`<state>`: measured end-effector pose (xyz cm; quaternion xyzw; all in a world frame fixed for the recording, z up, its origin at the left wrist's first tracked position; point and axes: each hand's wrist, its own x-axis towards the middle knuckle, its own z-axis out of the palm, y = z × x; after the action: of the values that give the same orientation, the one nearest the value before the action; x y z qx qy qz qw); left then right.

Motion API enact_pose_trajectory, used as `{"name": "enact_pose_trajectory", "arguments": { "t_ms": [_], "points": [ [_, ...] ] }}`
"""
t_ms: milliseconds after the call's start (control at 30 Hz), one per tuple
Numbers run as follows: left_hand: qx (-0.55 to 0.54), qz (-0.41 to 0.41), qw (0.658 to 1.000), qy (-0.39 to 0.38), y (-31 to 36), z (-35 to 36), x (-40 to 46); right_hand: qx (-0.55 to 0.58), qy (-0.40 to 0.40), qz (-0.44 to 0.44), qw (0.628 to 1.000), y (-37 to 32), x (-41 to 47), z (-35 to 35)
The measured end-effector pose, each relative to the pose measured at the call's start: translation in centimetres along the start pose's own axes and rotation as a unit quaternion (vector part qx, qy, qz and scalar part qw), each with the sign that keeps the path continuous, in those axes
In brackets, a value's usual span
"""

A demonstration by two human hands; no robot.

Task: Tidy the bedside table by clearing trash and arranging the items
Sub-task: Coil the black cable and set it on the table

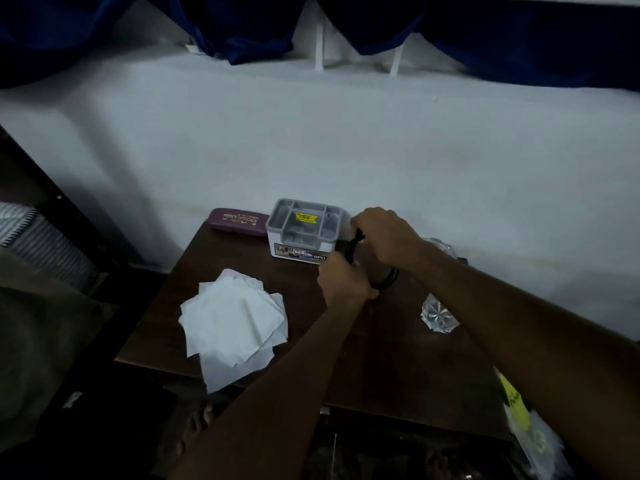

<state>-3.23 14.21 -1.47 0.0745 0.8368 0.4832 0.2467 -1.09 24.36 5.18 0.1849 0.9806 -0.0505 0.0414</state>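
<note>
On the dark wooden bedside table [398, 358], my left hand [341, 280] and my right hand [384, 237] both grip a black cable [354, 245], its coiled part [386, 282] lying between my wrists. A grey compartment organiser [304, 226] with a yellow sticker stands just left of my hands, against the wall. A maroon spectacle case [239, 221] lies to the left of the organiser. A loose pile of white paper tissues [235, 323] covers the table's front left.
A crumpled clear plastic wrapper [438, 315] lies on the right side of the table. A glass object [438, 245] stands behind my right forearm. A yellow and white bag [519, 410] hangs at the right front corner. A bed [38, 244] borders the left.
</note>
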Motion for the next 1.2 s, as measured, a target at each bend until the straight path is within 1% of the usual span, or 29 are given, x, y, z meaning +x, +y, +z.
{"name": "enact_pose_trajectory", "arguments": {
  "t_ms": [100,200,300,333,400,500,600,667,700,767,833,900,967,1067,1133,1200],
  "points": [
    [-0.06,-0.047,0.997,-0.001,-0.1,2.4,2.0,0.056,0.018,0.037,0.998,0.7,1.2,1.3],
    [-0.051,-0.064,0.996,0.024,0.5,3.4,2.6,0.102,0.084,0.097,0.986,0.4,0.5,3.1],
    [-0.054,-0.066,0.996,0.041,0.8,4.2,3.5,0.144,0.157,0.167,0.963,0.1,-1.6,4.9],
    [-0.049,-0.068,0.995,0.046,1.0,4.3,3.6,0.162,0.17,0.186,0.954,0.1,-2.3,5.4],
    [-0.042,-0.079,0.995,0.049,1.3,4.2,3.7,0.193,0.162,0.203,0.946,0.3,-3.5,6.5],
    [-0.044,-0.088,0.994,0.042,1.7,3.8,3.8,0.194,0.125,0.191,0.954,0.0,-4.8,7.6],
    [-0.06,-0.088,0.994,0.02,2.3,3.4,4.0,0.19,0.113,0.173,0.96,-0.3,-5.4,8.0],
    [-0.093,-0.098,0.991,-0.013,2.5,3.0,4.4,0.178,0.106,0.163,0.965,-0.5,-5.6,8.0],
    [-0.103,-0.101,0.989,-0.043,2.5,2.9,4.5,0.174,0.098,0.157,0.967,-0.5,-5.6,8.1],
    [-0.097,-0.096,0.986,-0.09,2.0,2.6,4.7,0.177,0.083,0.15,0.969,-0.6,-5.6,8.3],
    [-0.079,-0.095,0.987,-0.099,1.4,2.6,4.9,0.194,0.078,0.154,0.966,-0.6,-5.7,8.7],
    [-0.054,-0.097,0.99,-0.088,0.4,3.1,5.4,0.209,0.079,0.174,0.959,-0.8,-5.7,9.0],
    [-0.012,-0.075,0.996,-0.052,0.1,3.0,5.1,0.225,0.095,0.204,0.948,-1.2,-5.7,9.3],
    [0.082,-0.023,0.996,0.006,-0.2,2.6,4.2,0.249,0.161,0.262,0.918,-1.7,-5.7,9.7],
    [0.079,-0.022,0.996,0.034,-0.8,2.7,4.3,0.248,0.174,0.276,0.912,-1.8,-5.5,10.2],
    [0.068,-0.027,0.996,0.047,-1.0,2.7,4.1,0.232,0.154,0.269,0.922,-1.8,-5.3,10.6]
  ]
}}
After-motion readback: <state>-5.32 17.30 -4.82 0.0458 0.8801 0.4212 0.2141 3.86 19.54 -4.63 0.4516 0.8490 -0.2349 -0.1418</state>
